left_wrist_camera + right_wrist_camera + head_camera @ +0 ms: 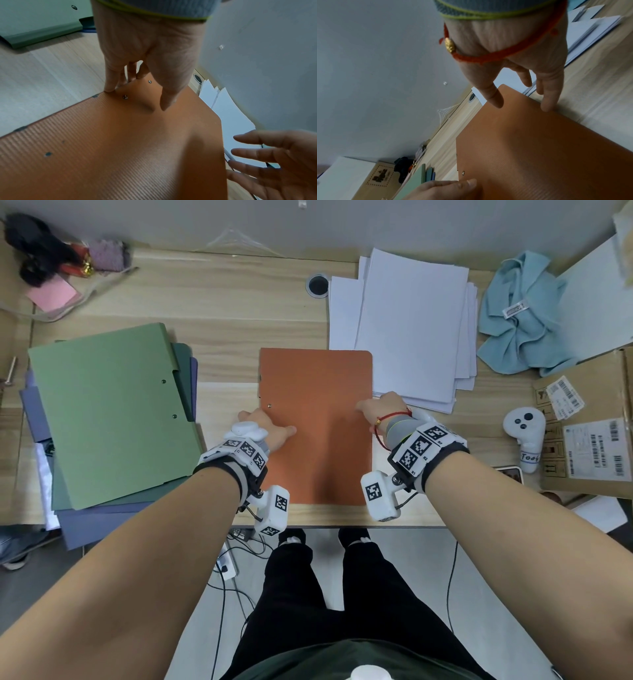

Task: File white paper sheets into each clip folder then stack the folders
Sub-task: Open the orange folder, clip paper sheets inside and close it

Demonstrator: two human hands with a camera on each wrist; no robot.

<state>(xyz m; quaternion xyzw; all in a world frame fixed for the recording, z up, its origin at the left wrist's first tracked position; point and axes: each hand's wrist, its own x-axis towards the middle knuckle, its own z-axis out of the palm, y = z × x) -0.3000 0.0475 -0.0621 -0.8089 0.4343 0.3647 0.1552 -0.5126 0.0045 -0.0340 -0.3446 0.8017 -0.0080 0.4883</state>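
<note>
An orange clip folder (318, 446) (137, 148) (539, 148) lies closed on the wooden table, in front of me. My left hand (263, 426) (145, 47) is at its left spine edge: the fingertips (109, 90) touch the edge and the thumb lies over the cover near the rivets. My right hand (380, 409) (513, 60) is at the right edge, with straight fingers on the rim and the thumb above the cover. White paper sheets (411, 330) (594, 31) lie in a loose pile behind and to the right. A light green folder (109, 412) tops a stack of folders on the left.
A crumpled blue cloth (524, 313), a cardboard box (589, 433) and a white controller (524, 429) crowd the right side. A cable hole (318, 285) sits behind the orange folder. Pink notes (51, 292) and dark clutter are at the far left. The table's front edge (342, 518) is near my wrists.
</note>
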